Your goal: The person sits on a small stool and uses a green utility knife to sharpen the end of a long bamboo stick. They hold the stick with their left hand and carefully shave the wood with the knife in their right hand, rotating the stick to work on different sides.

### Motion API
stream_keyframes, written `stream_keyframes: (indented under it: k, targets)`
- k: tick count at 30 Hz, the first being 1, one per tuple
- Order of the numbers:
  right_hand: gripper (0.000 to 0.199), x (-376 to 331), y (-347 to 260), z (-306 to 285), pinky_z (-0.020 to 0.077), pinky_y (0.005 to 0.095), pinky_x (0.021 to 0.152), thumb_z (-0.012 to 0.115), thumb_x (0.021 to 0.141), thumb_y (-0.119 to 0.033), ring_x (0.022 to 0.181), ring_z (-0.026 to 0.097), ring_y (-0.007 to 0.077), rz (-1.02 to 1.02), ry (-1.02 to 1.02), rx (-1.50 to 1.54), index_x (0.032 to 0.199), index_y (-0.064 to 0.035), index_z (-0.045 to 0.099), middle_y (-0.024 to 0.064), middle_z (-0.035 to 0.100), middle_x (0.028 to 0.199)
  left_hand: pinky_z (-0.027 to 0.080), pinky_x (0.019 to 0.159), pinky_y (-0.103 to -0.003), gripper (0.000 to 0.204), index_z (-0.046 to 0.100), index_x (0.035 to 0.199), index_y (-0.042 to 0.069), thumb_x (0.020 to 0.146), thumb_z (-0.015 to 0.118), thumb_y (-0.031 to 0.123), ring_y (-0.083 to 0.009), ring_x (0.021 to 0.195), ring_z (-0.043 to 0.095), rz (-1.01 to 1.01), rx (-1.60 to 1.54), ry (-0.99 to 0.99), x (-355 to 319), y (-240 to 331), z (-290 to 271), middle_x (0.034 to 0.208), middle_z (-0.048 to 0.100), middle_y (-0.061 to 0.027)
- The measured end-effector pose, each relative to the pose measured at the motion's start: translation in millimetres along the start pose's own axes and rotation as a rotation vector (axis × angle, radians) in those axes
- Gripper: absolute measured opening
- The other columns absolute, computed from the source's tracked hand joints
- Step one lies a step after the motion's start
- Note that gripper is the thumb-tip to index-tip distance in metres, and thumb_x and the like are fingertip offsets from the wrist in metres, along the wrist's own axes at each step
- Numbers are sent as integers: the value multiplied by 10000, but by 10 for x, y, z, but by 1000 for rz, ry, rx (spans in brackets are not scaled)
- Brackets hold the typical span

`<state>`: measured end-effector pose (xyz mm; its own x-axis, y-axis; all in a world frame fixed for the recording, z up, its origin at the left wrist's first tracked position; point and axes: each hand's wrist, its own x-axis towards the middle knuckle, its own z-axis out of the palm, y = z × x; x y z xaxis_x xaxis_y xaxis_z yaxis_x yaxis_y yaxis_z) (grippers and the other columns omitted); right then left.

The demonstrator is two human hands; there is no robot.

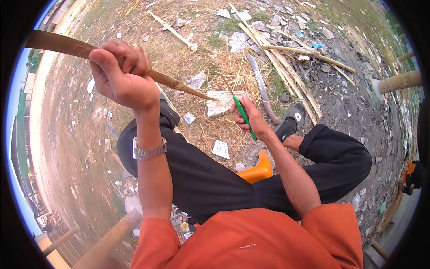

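My left hand (121,76) is raised and closed around a long brown bamboo strip (174,83) that runs from the upper left down to a sharp point near the middle. My right hand (248,117) grips a small knife with a green handle (244,117), its thin blade pointing up toward the strip's tip. The blade and the tip are close but apart. A metal watch (150,151) is on my left wrist. I sit on a low orange stool (257,169) with black trousers and dark sandals.
A large machete (262,92) lies on dry straw ahead. Split bamboo poles (286,67) are piled at the upper right among stones and litter. Paper scraps (221,102) lie near my feet. Thick bamboo posts stand at the lower left (107,242) and right (398,81).
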<state>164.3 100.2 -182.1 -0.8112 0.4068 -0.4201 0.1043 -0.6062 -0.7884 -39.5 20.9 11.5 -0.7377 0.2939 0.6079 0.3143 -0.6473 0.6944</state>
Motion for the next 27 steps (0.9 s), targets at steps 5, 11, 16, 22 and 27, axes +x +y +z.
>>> stream_keyframes:
  k: [5, 11, 16, 22, 27]
  targets:
    - [247, -69, -78, 410, 370, 234, 445, 486, 966, -264, 486, 489, 69, -360, 188, -571, 1026, -25, 476, 10, 496, 642, 135, 414, -223, 409, 478, 808, 75, 972, 420, 444, -50, 446, 177, -8, -86, -48, -49, 29, -42, 552, 264, 33]
    - [177, -1, 20, 583, 408, 493, 555, 467, 941, -161, 581, 558, 427, -437, 332, -835, 1062, -43, 413, 205, 564, 644, 133, 412, -223, 414, 462, 806, 73, 969, 424, 452, -52, 438, 168, 40, -45, -60, -83, -15, -51, 549, 256, 36]
    - [232, -105, -175, 953, 428, 547, 593, 415, 948, -149, 612, 560, 472, -334, 200, -784, 1133, -24, 350, 257, 565, 650, 138, 407, -220, 413, 442, 786, 99, 970, 406, 467, -55, 440, 174, 45, -4, -6, -112, 43, -106, 555, 255, 36]
    - [233, -89, -128, 1172, 407, 562, 578, 424, 961, -176, 602, 548, 481, -448, 267, -871, 1105, -6, 355, 273, 555, 635, 134, 405, -221, 406, 400, 765, 116, 978, 387, 461, -61, 441, 187, 61, 74, 27, -123, 4, -14, 555, 248, 36]
    - [217, 52, 34, 1018, 418, 564, 569, 417, 962, -180, 608, 553, 489, -317, 264, -1006, 1067, 1, 361, 281, 555, 621, 139, 408, -226, 410, 389, 762, 113, 977, 388, 462, -62, 442, 177, 108, 121, 38, -139, -15, 60, 555, 241, 34]
